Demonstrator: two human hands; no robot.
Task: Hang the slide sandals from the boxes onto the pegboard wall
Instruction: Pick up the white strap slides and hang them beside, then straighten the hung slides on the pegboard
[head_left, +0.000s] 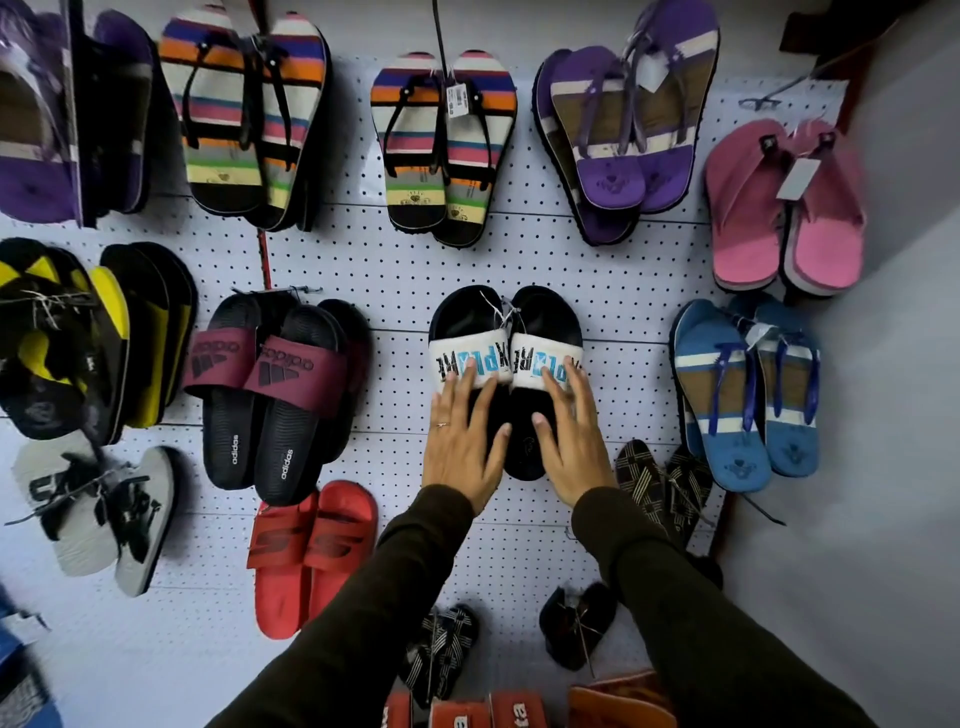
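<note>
Pair in hand: the black slides with white lettered straps (506, 364) hang against the pegboard wall (395, 270), toes down, tied together at the top by a tagged string.
Your left hand: your left hand (462, 441) lies flat on the left slide, fingers spread wide, fingertips on the strap; it presses rather than grips.
Your right hand: your right hand (569, 441) mirrors it on the right slide, palm flat and fingers splayed (nothing is pinched between them).
Hook: hidden behind the heels, so you cannot tell from here whether the string sits fully on a peg.
Done so far: this pair looks hung or nearly so; left of it hangs a maroon-strapped pair (270, 395), and below-left of it a red pair (311, 556).
Still to do: orange and red boxes (519, 709) show far below the pair, at the bottom edge (their contents are out of sight), so you probably have more slides to fetch.
Free room: bare pegboard shows directly below the pair, between your sleeves.
Judgement: you seem to be settling and straightening this pair.
</note>
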